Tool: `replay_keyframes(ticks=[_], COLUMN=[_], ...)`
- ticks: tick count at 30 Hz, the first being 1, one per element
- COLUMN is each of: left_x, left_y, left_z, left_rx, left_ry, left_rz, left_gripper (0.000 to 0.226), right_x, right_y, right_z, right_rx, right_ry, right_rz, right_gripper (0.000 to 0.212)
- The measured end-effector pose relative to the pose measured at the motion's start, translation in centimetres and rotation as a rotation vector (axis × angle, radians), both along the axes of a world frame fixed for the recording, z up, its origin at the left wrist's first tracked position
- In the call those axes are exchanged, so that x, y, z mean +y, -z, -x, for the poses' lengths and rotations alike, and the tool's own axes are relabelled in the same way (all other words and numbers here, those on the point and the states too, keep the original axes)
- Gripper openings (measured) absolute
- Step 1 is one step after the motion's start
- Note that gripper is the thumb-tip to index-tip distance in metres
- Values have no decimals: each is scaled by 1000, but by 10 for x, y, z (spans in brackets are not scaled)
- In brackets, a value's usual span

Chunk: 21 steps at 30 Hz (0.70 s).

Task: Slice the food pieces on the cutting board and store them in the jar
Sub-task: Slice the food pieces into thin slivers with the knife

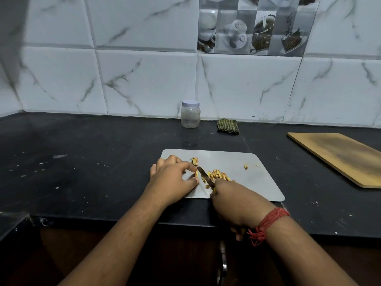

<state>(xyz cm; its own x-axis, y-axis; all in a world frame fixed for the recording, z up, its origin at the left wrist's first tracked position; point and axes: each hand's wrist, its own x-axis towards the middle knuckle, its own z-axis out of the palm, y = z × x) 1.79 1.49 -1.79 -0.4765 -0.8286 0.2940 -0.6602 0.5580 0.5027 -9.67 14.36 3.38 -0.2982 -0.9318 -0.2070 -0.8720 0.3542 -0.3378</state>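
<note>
On the grey cutting board (pixel 243 174), the left hand (pixel 173 180) pinches a small yellow food piece (pixel 196 173) between thumb and forefinger at the board's left side. The right hand (pixel 233 205) has its fingers curled around the handle of a knife (pixel 205 178), blade just right of that piece. Sliced bits (pixel 216 175) lie beside the blade. Behind the board stands the lidded clear jar (pixel 190 114), with no readable label.
</note>
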Motion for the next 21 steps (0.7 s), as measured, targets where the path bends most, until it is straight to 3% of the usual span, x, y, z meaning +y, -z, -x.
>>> replay_keyframes(ticks=[7,13,18,21], left_x=[2,6,-2,-16], left_y=[0,0,-3,-10], left_z=[3,6,5,10], left_rx=[-64,-141,15,-87], left_ry=[6,73,21,1], left_rz=[63,159,109,98], left_gripper=[25,34,28,33], right_x=[11,14,2,-4], right_y=[-2,2,9,19], right_z=[11,31,58,75], right_rx=[-159,-298,-439,-404], right_ry=[96,147,179,260], right_rz=[59,193,532,796], right_gripper=[11,15,18,23])
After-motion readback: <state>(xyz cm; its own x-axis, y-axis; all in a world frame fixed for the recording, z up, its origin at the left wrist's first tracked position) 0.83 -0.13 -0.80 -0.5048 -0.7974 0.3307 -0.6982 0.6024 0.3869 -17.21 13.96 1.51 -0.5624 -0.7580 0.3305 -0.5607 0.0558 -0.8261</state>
